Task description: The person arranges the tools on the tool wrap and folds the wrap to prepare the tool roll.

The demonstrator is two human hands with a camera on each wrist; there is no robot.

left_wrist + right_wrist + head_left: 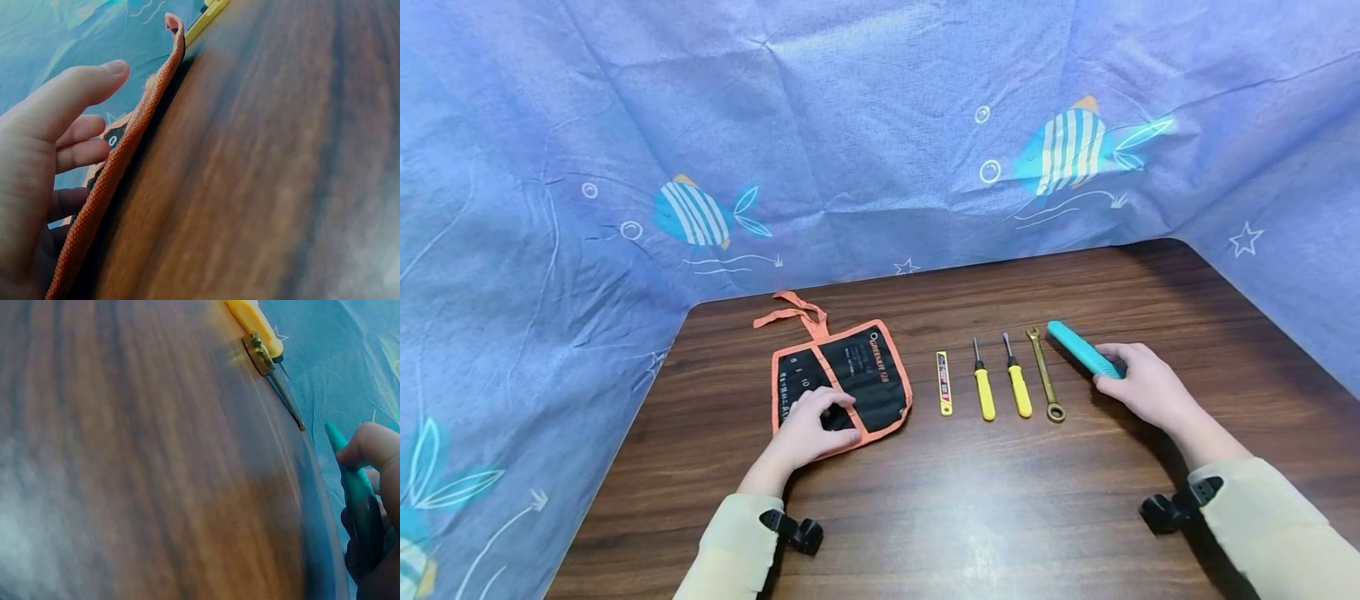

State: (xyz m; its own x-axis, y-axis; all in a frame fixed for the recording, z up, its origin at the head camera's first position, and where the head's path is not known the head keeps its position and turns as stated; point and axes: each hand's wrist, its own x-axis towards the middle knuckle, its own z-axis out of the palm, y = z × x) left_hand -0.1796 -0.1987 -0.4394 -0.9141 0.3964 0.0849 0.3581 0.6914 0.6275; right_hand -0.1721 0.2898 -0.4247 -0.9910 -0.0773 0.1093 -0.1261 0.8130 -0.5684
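My left hand (812, 425) rests over a black tool pouch (872, 392) with orange edging, its thumb and fingers relaxed and apart. In the left wrist view the pouch's orange edge (119, 153) passes beside the fingers, and nothing is held between them. On the right, my right hand (1142, 387) grips one end of a long teal tool (1078, 344) with a rounded end. The right wrist view shows the thumb pressed on this teal tool (357, 481). Its exact kind cannot be told, since the fingers cover part of it.
Between the hands lie a flat yellow strip with a printed label (943, 383), two yellow-handled screwdrivers (984, 392) and a brass-coloured combination wrench (1045, 371). Orange ties (797, 312) extend from the pouch's back edge. A blue fish-print cloth (865, 150) surrounds the wooden table (925, 517).
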